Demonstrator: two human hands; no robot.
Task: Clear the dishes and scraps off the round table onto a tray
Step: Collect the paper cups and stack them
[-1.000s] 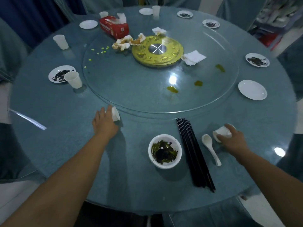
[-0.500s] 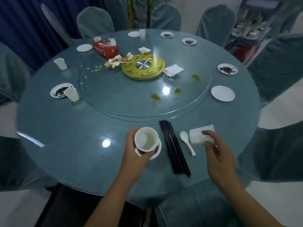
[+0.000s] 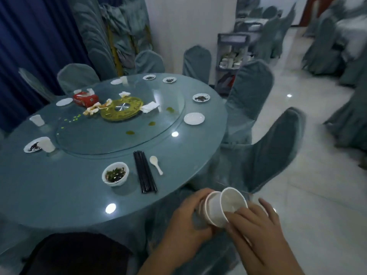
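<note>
Off the table's near right edge, my left hand (image 3: 186,217) and my right hand (image 3: 256,225) hold two white paper cups (image 3: 224,207) pushed one into the other, mouths tilted to the right. The round table (image 3: 59,195) carries a white bowl of dark greens (image 3: 115,174), a bundle of black chopsticks (image 3: 145,174), a white spoon (image 3: 156,164), small plates (image 3: 194,118), two more paper cups (image 3: 47,144), crumpled napkins (image 3: 150,107) and a red tissue box (image 3: 85,99). Food scraps dot the glass turntable (image 3: 99,135).
Covered chairs (image 3: 268,155) ring the table, two close on my right. A grey service cart (image 3: 232,54) with white dishes stands by the far wall. Pale tiled floor (image 3: 317,195) opens to the right. A dark seat (image 3: 75,253) sits below the near edge.
My left hand took a cup from the table and my right took another; both hands pulled back off the table and nested the cups. My view swung right.
</note>
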